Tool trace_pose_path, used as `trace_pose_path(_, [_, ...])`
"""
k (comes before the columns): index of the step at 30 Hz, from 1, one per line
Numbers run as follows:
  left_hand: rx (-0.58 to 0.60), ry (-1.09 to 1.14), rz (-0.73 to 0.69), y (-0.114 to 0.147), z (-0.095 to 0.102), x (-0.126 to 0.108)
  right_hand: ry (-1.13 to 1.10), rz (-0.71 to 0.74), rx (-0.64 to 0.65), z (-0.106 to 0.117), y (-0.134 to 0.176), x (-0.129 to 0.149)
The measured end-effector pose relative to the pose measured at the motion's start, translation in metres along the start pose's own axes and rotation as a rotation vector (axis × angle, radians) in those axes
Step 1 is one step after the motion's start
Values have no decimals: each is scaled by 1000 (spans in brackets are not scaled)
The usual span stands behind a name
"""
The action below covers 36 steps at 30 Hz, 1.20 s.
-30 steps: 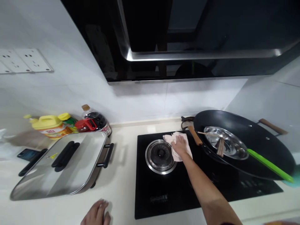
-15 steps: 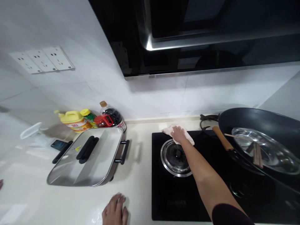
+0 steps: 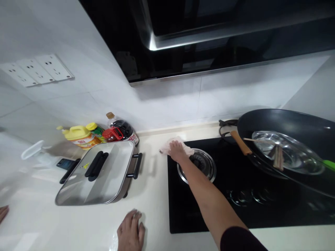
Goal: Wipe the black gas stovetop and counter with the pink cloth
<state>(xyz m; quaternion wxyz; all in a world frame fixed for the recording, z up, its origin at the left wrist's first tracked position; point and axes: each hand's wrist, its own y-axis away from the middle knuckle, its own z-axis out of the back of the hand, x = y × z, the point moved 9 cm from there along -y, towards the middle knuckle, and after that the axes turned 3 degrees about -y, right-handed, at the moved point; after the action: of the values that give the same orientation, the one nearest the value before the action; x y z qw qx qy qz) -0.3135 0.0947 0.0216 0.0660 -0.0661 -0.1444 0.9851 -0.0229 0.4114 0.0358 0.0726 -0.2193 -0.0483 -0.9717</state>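
Resting palm-down, your right hand [image 3: 176,150] is lying over a crumpled, pale pink cloth [image 3: 187,150], its fingers stretching out slightly apart; you are pressing on the cloth from above, and whether your fingertips are also pinching a fold is too blurred to tell. The cloth is straddling the back-left corner of a black glass cooktop [image 3: 191,216], partly covering the cream counter [image 3: 154,205] and touching a round burner with a shiny metal ring [image 3: 208,163], which your forearm is crossing.

Your left hand [image 3: 131,230] is resting on the counter left of the cooktop, holding nothing visible, its fingers loosely curving and its thumb standing apart. Near it, a rectangular electric pan with a glass lid and black handles [image 3: 115,174] is sitting farther back. Behind the pan, a yellow plastic jug [image 3: 81,137], a red-lidded jar [image 3: 111,135] and a dark sauce bottle [image 3: 125,129] are standing close together. On your right, a large black wok [image 3: 250,122] is holding a shiny oval metal dish [image 3: 300,157].
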Motion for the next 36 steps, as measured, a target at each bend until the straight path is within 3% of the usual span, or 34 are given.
trace_pose_path(6, [-18, 1, 11, -5, 2, 1, -29, 107, -67, -13, 75, 51])
trace_pose_path(10, [-3, 17, 32, -8, 3, 1, -69, 153, -134, -26, 146, 64])
trace_pose_path(15, [38, 25, 77, -13, 2, 2, -107, 213, -237, -39, 253, 44])
trace_pose_path(18, [59, 24, 95, -15, 0, 3, -90, 148, -237, -45, 298, 1])
trace_pose_path(21, [82, 19, 102, -17, -1, 2, -82, -116, -264, -36, 310, -66])
trace_pose_path(25, [79, 0, 102, -19, 0, 0, -121, -392, -284, -3, 280, -124])
trace_pose_path(28, [69, 1, 101, -20, 1, -1, -154, -477, -268, 17, 249, -136])
trace_pose_path(31, [69, 7, 91, -22, 1, -2, -143, -459, -266, 22, 245, -130])
trace_pose_path(36, [66, 11, 113, -25, 1, 1, -73, -226, -296, 1, 309, -114])
